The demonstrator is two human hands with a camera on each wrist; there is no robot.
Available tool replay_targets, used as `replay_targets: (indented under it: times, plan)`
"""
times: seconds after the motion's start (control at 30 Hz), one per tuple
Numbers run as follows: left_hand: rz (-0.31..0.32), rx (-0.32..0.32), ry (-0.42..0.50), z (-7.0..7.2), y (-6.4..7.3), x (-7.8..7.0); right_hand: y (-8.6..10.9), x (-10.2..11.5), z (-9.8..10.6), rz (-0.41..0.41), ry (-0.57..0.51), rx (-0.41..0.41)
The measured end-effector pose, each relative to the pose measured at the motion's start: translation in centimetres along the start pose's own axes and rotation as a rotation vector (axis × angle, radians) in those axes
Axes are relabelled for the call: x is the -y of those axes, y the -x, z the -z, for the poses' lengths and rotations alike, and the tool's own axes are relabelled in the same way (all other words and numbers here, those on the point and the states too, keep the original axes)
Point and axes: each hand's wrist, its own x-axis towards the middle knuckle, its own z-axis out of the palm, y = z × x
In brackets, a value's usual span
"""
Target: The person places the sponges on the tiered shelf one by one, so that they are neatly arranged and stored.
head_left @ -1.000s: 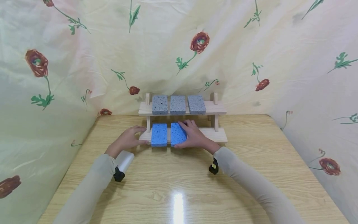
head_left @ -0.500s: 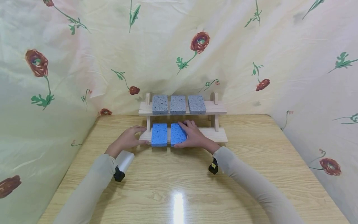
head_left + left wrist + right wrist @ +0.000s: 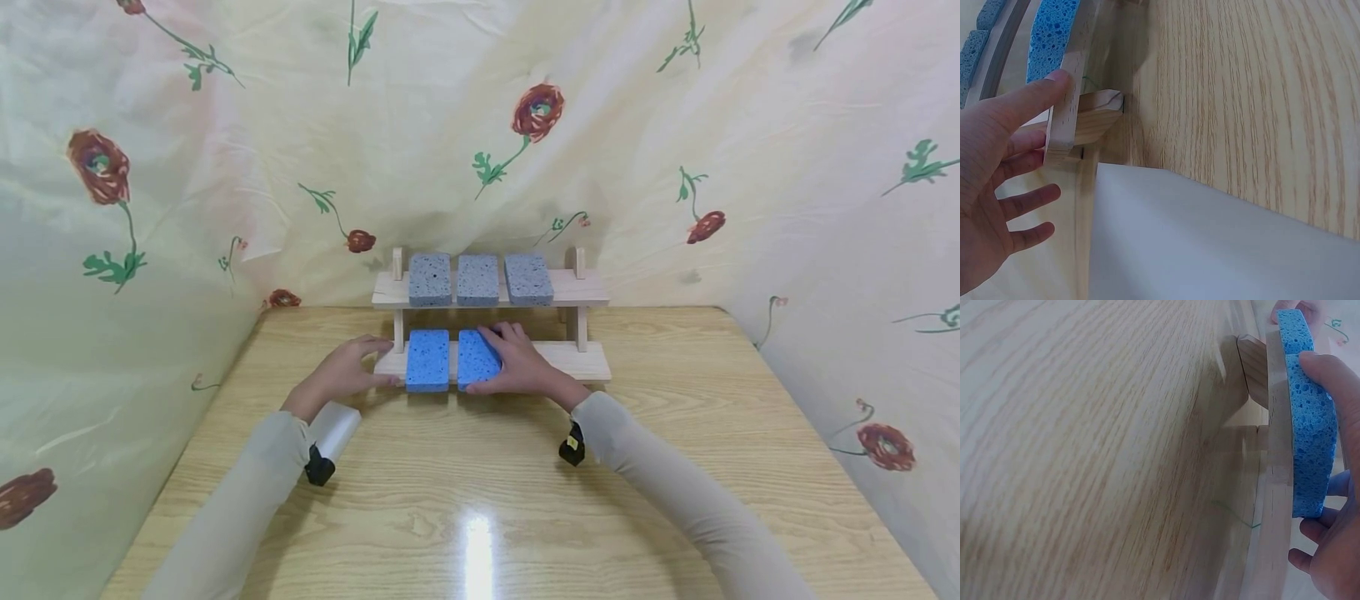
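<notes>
A two-tier wooden shelf [image 3: 581, 360] stands near the back of the table. On its lower board lie two speckled blue sponges, the left sponge [image 3: 427, 361] and the right sponge [image 3: 476, 358]. My right hand [image 3: 519, 367] holds the right blue sponge, thumb on its front edge and fingers at its far side. In the left wrist view, my left hand [image 3: 1007, 144] grips the lower board's left end, thumb [image 3: 1055, 80] on the front edge and fingers behind. Three grey sponges rest on the upper board: left [image 3: 430, 279], middle [image 3: 477, 279] and right [image 3: 528, 279].
A white, box-like object [image 3: 339, 423] sits on the wooden table [image 3: 420, 500] beneath the left wrist. Flower-patterned cloth [image 3: 450, 125] hangs behind and along both sides. A black wrist camera [image 3: 572, 447] hangs under the right forearm.
</notes>
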Motion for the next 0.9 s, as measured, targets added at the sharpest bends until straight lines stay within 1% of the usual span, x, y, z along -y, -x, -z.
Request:
replay_targets:
  times: [0.23, 0.5, 0.77, 0.9]
  plan:
    - [-0.008, 0.003, -0.006, 0.11, 0.05, -0.16, 0.03, -0.02, -0.01, -0.004, -0.014, 0.005]
    - [-0.016, 0.002, -0.016, 0.16, 0.04, -0.19, 0.05, -0.03, -0.08, -0.002, -0.003, 0.006]
    - [0.004, 0.02, -0.024, 0.37, 0.0, -0.33, 0.17, 0.08, -0.08, 0.01, -0.001, -0.004]
    - [0.004, 0.029, -0.031, 0.6, 0.07, -0.55, 0.18, 0.17, -0.01, 0.008, 0.0, -0.002]
